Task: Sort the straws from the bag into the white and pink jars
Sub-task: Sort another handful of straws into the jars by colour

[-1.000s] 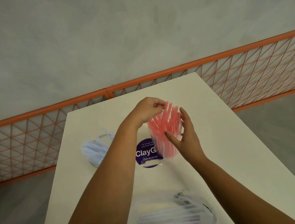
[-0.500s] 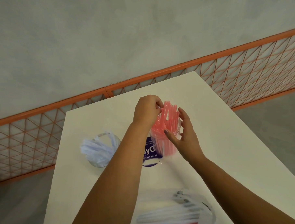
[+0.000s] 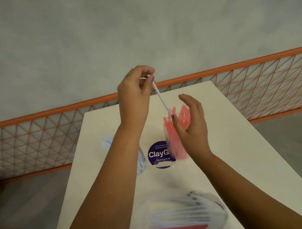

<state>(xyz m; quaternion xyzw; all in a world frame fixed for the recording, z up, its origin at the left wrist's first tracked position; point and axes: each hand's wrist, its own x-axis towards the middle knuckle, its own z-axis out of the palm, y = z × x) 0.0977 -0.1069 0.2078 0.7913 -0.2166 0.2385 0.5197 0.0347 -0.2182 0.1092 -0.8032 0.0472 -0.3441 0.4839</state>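
Note:
My left hand (image 3: 135,90) is raised above the table and pinches the top end of a white straw (image 3: 160,97), whose lower end still reaches down among the pink straws. The clear jar of pink straws (image 3: 173,136) stands mid-table. My right hand (image 3: 190,119) hovers beside that jar with relaxed, nearly straight fingers, thumb by the straw tips. The jar of white straws (image 3: 140,158) is mostly hidden behind my left forearm. A clear plastic bag (image 3: 185,215) with white and pink straws lies blurred at the near edge.
The white table (image 3: 234,145) carries a round purple sticker (image 3: 159,154) between the two jars. An orange wire-mesh fence (image 3: 249,85) runs behind and beside the table, in front of a grey wall.
My left hand rose from the pink jar's rim, drawing a white straw up out of the pink bunch. My right hand opened away from the jar slightly.

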